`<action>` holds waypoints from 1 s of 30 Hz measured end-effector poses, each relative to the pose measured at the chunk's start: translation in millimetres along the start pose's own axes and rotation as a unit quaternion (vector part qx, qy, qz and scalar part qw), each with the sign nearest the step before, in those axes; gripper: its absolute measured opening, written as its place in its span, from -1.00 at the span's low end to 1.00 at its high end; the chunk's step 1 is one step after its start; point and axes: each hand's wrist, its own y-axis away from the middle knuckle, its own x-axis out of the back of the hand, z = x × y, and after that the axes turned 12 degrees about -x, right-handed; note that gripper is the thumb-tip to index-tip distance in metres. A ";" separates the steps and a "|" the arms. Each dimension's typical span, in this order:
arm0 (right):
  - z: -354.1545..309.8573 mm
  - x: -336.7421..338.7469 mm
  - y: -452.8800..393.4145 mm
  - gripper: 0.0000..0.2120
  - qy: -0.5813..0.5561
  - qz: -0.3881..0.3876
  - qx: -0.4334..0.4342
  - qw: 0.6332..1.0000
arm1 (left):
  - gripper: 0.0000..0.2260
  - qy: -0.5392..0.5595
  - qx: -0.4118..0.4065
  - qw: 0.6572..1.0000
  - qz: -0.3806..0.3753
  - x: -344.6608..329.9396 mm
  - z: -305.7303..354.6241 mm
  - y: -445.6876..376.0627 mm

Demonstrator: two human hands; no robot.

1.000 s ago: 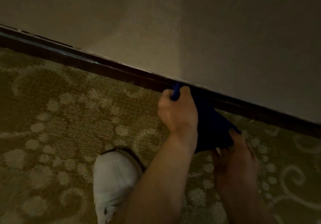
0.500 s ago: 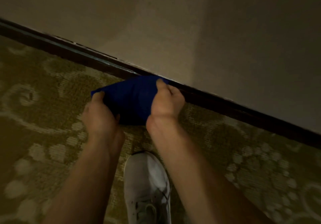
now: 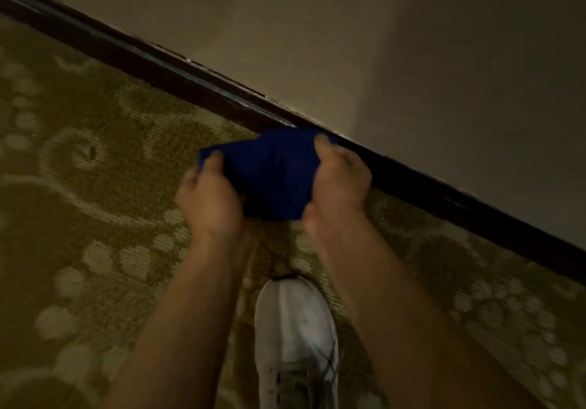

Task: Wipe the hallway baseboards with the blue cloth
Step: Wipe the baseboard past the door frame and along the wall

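The blue cloth (image 3: pixel 272 174) is stretched between both hands just in front of the dark baseboard (image 3: pixel 152 66), which runs diagonally from upper left to lower right along the beige wall. My left hand (image 3: pixel 211 196) pinches the cloth's left end above the carpet. My right hand (image 3: pixel 336 183) grips its right end, fingertips up against the baseboard's top edge. The cloth's upper edge touches the baseboard; its lower part hangs over the carpet.
Olive patterned carpet (image 3: pixel 95 186) covers the floor. A white sneaker (image 3: pixel 295 329) stands on it below the hands, toe pointing at the wall. The beige wall (image 3: pixel 380 44) rises above the baseboard.
A second ago the hands were crossed with the cloth bunched at the baseboard. They have uncrossed and spread the cloth wide between them. The view has swung so the baseboard looks steeper.
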 end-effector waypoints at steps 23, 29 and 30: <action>69.0 -41.6 -11.8 -0.96 -0.002 -0.057 -0.128 0.990 | -0.86 -0.062 -0.052 0.989 -0.122 20.3 42.5 -109.9; 64.6 -33.7 9.7 -0.85 0.039 -0.114 -0.066 0.990 | -0.72 -0.054 0.013 0.984 -0.167 38.1 59.9 -90.3; 63.4 -31.2 16.0 -0.79 0.069 -0.121 -0.053 0.989 | -0.79 -0.059 0.013 0.983 -0.176 49.8 65.9 -84.6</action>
